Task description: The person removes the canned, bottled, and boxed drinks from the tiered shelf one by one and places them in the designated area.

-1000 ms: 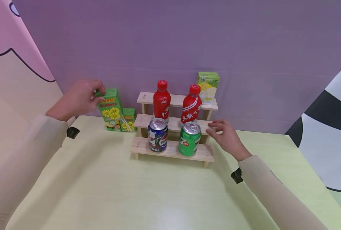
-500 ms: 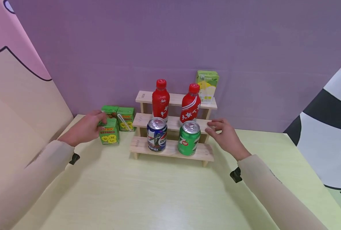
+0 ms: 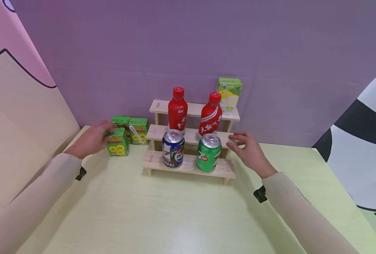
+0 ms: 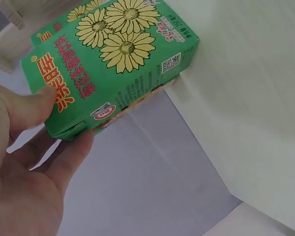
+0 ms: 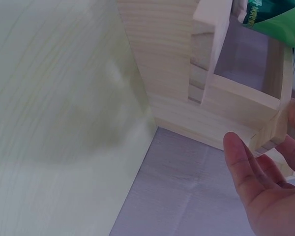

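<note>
My left hand [image 3: 94, 138] pinches the top of a green drink carton with yellow flowers [image 3: 117, 143], thumb on the printed front and fingers behind. In the left wrist view the carton [image 4: 113, 59] has its base close to the pale table; I cannot tell whether it bears on it. Two matching cartons stand behind, the right one [image 3: 139, 131] with a straw on its front. My right hand [image 3: 248, 152] grips the right end of the middle step of a wooden three-step rack [image 3: 156, 132]. In the right wrist view its thumb and fingers straddle the board end [image 5: 271, 136].
On the rack's bottom step stand a Pepsi can [image 3: 173, 150] and a 7up can [image 3: 208, 155]. Two red bottles, the left [image 3: 177, 111] and the right [image 3: 211, 116], stand behind them. A pear-printed carton [image 3: 229, 97] occupies the top step's right end. A purple wall [image 3: 188, 42] closes the back.
My left hand has lowered the green carton from in front of the back cartons toward the table, then shifted it slightly left and back. My right hand keeps its place on the rack.
</note>
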`<state>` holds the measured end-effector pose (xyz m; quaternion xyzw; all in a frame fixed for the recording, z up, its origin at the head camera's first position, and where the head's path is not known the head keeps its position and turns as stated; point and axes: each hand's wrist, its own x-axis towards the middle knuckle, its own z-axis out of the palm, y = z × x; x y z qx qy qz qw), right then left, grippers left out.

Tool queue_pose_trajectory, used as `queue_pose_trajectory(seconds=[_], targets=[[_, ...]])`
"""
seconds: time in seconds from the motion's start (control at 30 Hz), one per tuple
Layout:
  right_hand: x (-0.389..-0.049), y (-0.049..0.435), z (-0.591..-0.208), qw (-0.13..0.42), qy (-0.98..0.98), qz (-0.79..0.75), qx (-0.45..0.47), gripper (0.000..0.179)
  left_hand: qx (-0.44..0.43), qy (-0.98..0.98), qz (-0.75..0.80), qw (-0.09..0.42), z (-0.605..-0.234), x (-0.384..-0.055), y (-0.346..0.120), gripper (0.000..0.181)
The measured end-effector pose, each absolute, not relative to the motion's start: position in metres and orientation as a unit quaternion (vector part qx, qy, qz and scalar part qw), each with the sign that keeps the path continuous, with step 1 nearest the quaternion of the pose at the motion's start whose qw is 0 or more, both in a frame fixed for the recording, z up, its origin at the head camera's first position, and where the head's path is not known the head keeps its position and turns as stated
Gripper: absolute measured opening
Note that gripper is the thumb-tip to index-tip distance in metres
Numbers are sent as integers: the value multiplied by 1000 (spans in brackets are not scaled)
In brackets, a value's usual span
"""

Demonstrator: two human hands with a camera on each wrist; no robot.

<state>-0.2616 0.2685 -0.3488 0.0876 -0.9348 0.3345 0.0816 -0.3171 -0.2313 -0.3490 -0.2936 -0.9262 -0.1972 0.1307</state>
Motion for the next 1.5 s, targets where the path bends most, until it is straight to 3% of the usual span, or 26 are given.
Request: queue_pose_trajectory(seconds=[0.4,0.7,1.2,1.5], targets=[[-262,269,-349,87,-935,329,99,40,-310,-920,-160,178,-351,-326,-229,26],[-263,269,-349,84,-936,326,101,39,-287,-929,-163,168,-356,-333,-226,28],[-263,269,-348,76,-935,332,96,39,-292,-919,-151,216,-366,-335,-227,34],[-263,268,-349,81,-936,328,98,40,-287,-923,-166,196,-361,-332,-228,32]])
